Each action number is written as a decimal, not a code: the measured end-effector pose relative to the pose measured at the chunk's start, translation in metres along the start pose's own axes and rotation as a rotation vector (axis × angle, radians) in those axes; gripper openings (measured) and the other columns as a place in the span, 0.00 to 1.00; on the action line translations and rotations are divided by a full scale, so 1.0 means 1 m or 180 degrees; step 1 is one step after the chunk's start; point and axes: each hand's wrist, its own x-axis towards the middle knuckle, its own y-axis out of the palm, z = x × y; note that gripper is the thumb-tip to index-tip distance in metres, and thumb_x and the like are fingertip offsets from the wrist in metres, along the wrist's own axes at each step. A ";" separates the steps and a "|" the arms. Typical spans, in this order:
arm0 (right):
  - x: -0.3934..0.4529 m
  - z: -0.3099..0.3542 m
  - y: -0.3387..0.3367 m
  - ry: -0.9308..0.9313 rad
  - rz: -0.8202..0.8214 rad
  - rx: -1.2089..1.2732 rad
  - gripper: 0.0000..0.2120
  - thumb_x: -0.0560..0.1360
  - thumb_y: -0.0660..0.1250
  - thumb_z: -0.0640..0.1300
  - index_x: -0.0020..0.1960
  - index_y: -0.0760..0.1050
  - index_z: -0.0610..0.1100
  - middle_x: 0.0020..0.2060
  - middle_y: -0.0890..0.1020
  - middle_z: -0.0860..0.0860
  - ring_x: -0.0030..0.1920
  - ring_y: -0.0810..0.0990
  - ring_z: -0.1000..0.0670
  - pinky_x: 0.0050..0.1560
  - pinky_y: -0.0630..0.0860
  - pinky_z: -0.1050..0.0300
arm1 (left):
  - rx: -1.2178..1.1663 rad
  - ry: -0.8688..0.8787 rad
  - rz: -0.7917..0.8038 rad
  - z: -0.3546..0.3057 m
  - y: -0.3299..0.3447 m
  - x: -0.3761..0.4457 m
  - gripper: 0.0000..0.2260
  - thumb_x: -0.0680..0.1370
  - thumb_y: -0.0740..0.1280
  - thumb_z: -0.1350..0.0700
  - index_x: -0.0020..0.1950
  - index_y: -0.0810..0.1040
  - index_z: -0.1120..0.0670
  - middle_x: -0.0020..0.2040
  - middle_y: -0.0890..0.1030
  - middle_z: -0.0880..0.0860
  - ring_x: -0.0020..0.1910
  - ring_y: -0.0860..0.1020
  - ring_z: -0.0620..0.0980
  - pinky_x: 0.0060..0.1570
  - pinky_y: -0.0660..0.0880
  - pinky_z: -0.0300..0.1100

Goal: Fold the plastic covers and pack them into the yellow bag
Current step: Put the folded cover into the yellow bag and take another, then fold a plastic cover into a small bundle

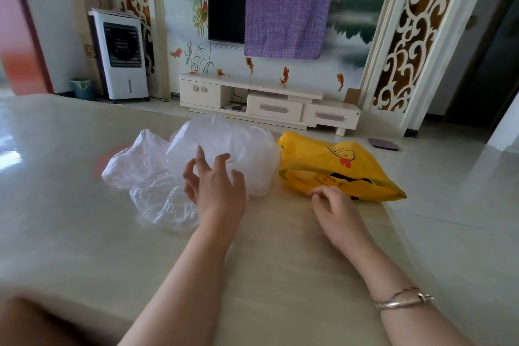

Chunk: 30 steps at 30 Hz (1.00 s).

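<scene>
My left hand [216, 185] hovers, fingers spread, just before the crumpled plastic covers [196, 160] at the table [70, 205] centre; my right hand [334, 205], relaxed, touches the yellow bag [337, 168] lying rightward, toward the right edge.

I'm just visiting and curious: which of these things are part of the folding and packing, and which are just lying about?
Part of the job:
- plastic covers, crumpled on the table
- yellow bag
- left hand, fingers spread
- right hand, by the bag

Just lying about:
- TV
- purple cloth
- air cooler
- TV cabinet
</scene>
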 end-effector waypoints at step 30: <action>0.002 0.022 -0.007 0.0541 0.0215 0.2718 0.10 0.80 0.61 0.49 0.47 0.80 0.49 0.37 0.82 0.52 0.38 0.77 0.52 0.40 0.71 0.58 | -0.3324 -0.0715 0.2675 -0.023 0.015 -0.022 0.18 0.74 0.73 0.56 0.62 0.75 0.57 0.48 0.78 0.56 0.43 0.77 0.50 0.47 0.77 0.45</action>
